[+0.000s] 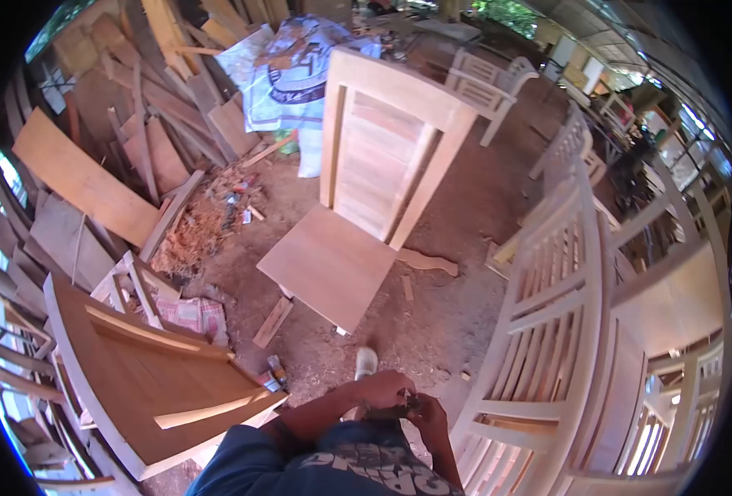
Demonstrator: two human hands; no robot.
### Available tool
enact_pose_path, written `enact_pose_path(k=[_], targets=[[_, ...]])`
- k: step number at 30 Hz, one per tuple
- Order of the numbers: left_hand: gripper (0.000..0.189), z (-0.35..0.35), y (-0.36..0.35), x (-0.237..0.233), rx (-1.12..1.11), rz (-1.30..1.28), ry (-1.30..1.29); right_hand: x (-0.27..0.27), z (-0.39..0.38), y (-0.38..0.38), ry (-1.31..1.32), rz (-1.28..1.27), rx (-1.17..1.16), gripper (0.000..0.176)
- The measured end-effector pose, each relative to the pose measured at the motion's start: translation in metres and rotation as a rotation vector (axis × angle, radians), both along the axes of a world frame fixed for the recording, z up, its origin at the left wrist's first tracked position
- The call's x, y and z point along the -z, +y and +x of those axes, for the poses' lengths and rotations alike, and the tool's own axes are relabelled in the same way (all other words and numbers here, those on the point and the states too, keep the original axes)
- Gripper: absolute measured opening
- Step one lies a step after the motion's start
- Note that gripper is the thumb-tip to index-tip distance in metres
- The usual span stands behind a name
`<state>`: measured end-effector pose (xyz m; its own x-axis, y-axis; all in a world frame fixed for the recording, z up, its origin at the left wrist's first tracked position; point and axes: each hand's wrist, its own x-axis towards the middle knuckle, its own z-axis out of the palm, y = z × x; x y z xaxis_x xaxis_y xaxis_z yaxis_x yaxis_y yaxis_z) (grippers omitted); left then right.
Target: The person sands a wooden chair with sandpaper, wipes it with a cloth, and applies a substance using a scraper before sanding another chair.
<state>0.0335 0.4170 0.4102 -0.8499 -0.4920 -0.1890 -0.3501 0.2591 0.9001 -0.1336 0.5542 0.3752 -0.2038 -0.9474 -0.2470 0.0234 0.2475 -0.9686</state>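
Both of my hands are close together in front of my shirt, at the bottom middle. My left hand point(387, 388) has its fingers closed on a small dark object point(411, 402) that I cannot make out. On the other side of it, my right hand point(429, 416) also has its fingers closed round the same object. Beyond the hands stands an unpainted wooden chair point(326, 266) with a tall slatted back and a flat seat. A shoe point(367, 361) shows just past my left hand.
At the lower left stands another wooden chair point(134, 397). Slatted wooden benches point(540, 331) line the right side. Boards point(89, 178) lean at the upper left beside wood shavings point(192, 236). A printed sheet point(291, 83) lies behind the chair. Small containers point(275, 372) sit on the ground.
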Motion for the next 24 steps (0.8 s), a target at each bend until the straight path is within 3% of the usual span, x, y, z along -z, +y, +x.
enact_pose_path(k=[3,4,7,10,12,14,18,21,24], targets=[[0.037,0.012,-0.03,0.009,-0.191,0.113,0.008,0.036,-0.012,-0.057,0.061,0.166,-0.261,0.022],[0.039,0.025,-0.052,0.005,-0.248,0.179,0.055,0.053,-0.01,-0.077,-0.106,0.121,-0.217,0.013],[0.046,0.057,-0.099,0.006,-0.387,0.477,0.269,0.007,0.005,-0.155,-0.279,0.227,-0.192,0.008],[0.056,0.077,-0.126,-0.003,-0.485,0.702,0.472,-0.024,0.021,-0.226,-0.43,0.287,-0.31,0.008],[0.061,0.084,-0.129,-0.006,-0.55,0.86,0.611,-0.011,0.024,-0.252,-0.537,0.3,-0.375,0.01],[0.063,0.086,-0.13,-0.005,-0.616,1.035,0.777,-0.022,0.03,-0.282,-0.452,0.279,-0.509,0.01],[0.061,0.097,-0.146,-0.019,-0.621,0.975,1.023,-0.018,0.052,-0.337,-0.272,0.154,-0.653,0.009],[0.052,0.106,-0.172,-0.024,-0.788,0.925,0.865,-0.015,0.068,-0.362,-0.262,0.091,-0.752,0.011],[0.047,0.131,-0.2,-0.003,-0.872,0.938,0.651,-0.029,0.078,-0.389,-0.068,0.142,-0.783,0.014]])
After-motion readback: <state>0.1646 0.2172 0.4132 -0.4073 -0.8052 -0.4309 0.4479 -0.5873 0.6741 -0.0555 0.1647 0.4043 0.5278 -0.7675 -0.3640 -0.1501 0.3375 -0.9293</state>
